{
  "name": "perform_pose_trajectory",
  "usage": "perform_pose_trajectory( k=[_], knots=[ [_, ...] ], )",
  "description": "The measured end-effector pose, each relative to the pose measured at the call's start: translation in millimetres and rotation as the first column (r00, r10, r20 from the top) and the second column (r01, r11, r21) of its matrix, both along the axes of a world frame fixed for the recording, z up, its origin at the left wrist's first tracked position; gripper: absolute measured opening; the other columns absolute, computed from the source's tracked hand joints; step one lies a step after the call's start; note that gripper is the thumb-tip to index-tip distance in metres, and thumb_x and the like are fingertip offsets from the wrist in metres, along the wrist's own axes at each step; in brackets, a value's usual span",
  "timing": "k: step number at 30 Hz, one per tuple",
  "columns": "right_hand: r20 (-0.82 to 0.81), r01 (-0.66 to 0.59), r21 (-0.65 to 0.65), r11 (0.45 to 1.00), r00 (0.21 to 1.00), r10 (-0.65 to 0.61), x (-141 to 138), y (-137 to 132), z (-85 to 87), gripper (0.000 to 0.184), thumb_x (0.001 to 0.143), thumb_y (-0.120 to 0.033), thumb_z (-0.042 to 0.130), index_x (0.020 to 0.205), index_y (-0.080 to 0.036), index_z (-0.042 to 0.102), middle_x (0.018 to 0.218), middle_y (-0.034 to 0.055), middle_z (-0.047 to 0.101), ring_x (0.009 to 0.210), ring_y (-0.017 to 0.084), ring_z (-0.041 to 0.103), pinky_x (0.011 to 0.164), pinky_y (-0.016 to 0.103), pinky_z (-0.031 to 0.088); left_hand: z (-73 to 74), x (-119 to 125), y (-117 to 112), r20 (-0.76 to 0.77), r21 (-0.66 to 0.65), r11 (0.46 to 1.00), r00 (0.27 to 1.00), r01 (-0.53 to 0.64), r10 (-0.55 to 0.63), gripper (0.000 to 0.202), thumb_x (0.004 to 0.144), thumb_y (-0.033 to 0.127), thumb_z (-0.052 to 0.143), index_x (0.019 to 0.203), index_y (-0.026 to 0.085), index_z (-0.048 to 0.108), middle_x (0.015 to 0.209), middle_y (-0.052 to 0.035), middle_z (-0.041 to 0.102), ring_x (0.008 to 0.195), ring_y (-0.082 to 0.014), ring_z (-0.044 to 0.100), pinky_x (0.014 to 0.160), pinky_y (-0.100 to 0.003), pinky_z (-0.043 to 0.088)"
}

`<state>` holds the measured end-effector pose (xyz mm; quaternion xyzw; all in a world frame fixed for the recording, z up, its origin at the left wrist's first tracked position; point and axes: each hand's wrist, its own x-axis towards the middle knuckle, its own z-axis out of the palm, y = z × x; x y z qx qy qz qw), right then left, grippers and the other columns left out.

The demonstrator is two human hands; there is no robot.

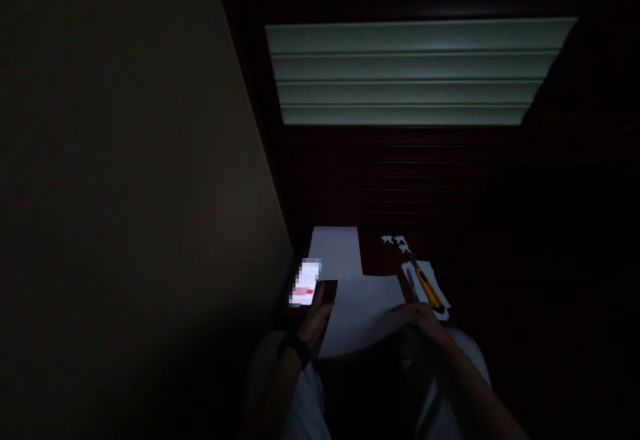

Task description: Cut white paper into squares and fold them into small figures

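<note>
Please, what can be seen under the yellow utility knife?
Under the yellow utility knife is a pile of white paper, showing on both sides of its handle. What lies beneath the pile is covered.

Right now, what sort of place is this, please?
Probably a dim indoor room, perhaps a small work corner: a plain wall rises on the left, near white paper sheets and a yellow utility knife.

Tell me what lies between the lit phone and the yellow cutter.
In the head view: part of the left hand, the white sheet held by the right hand, then a slim grey tool.
</note>
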<state>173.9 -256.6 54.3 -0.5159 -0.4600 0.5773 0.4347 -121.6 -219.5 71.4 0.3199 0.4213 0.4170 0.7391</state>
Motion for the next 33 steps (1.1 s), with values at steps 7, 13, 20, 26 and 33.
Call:
perform_pose_trajectory(
  k=[7,13,20,26,33],
  knots=[
    [-0.183,0.126,-0.161,0.979,0.971,-0.155,-2,1,7.2,0.034,0.07,-0.047,0.065,0.076,-0.014,0.064,0.071,0.0067,0.069,0.072,0.02,0.068,0.068,0.028,0.053,-8.9,-6,-2,-0.074,0.042,0.989,0.988,0.139,-0.135,0.045,0.068,0.03,0.062,0.109,0.015,0.057,0.121,-0.0171,0.053,0.088,-0.0313,0.063,0.064,-0.043,0.052],
    [-0.259,0.137,-0.244,0.96,0.945,-0.2,-3,2,7.2,0.034,0.066,-0.044,0.071,0.083,-0.016,0.062,0.082,0.0072,0.069,0.075,0.024,0.068,0.064,0.032,0.055,-15.0,7,-3,-0.281,0.043,0.979,0.942,0.201,-0.181,0.048,0.067,0.048,0.066,0.096,0.011,0.063,0.107,-0.0182,0.062,0.076,-0.028,0.066,0.058,-0.038,0.053],
    [-0.279,0.135,-0.31,0.941,0.933,-0.226,-4,3,3.8,0.031,0.064,-0.038,0.074,0.078,-0.012,0.064,0.087,0.0108,0.069,0.074,0.023,0.068,0.066,0.033,0.056,-13.7,11,-2,-0.24,0.043,0.989,0.962,0.143,-0.129,0.047,0.064,0.052,0.067,0.08,0.008,0.065,0.091,-0.015,0.066,0.081,-0.029,0.065,0.059,-0.035,0.054],
    [-0.268,0.173,-0.33,0.928,0.925,-0.268,-5,4,8.0,0.022,0.061,-0.029,0.076,0.063,-0.012,0.062,0.062,0.0068,0.067,0.061,0.019,0.065,0.058,0.028,0.056,-5.6,11,-5,-0.198,0.046,0.991,0.973,0.129,-0.118,0.048,0.061,0.048,0.071,0.088,0.008,0.066,0.099,-0.0176,0.065,0.087,-0.0288,0.064,0.064,-0.036,0.054],
    [-0.287,0.163,-0.311,0.936,0.923,-0.256,-7,2,13.2,0.019,0.06,-0.023,0.076,0.057,-0.011,0.062,0.061,0.0073,0.066,0.06,0.019,0.065,0.058,0.028,0.055,-9.9,15,1,-0.207,0.085,0.987,0.967,-0.137,0.152,0.043,0.059,0.05,0.071,0.081,0.013,0.067,0.085,-0.0099,0.069,0.087,-0.026,0.063,0.071,-0.032,0.049]
  ],
)
